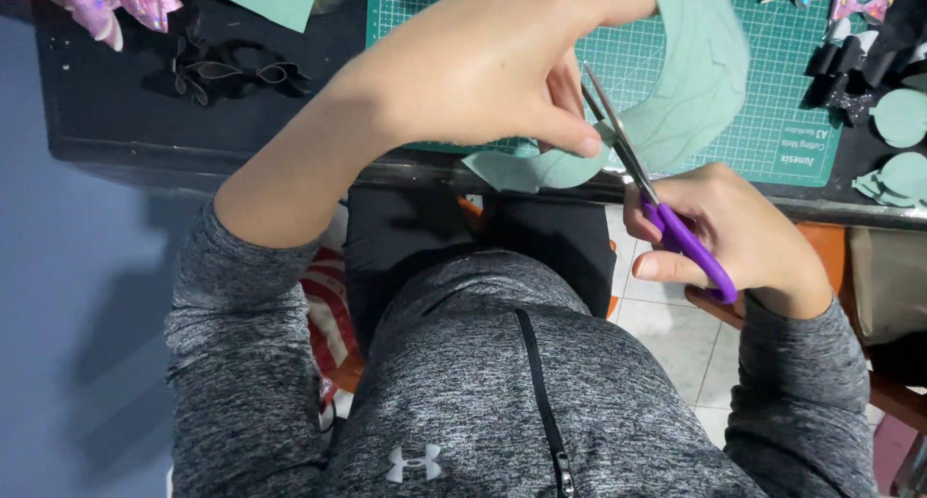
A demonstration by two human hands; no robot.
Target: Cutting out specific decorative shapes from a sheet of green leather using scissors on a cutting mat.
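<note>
While the left hand (483, 64) pinches a curved piece of mint-green sheet (690, 83) btwn thumb and fingers, its grip closed on the material, the right hand (719, 233) has its fingers through the purple handles of the scissors (642, 184), grip closed on them, blades partly open w/ the sheet's edge btwn them. Sheet is held just above the near edge of the green cutting mat (772, 122), which lies on the dark surface (97, 102). Right of the mat: mint-green cut shapes (903, 117) and black bows (850, 69). Left of the mat: black loops (217, 73), pink glitter bows (106, 1) at far corner.
</note>
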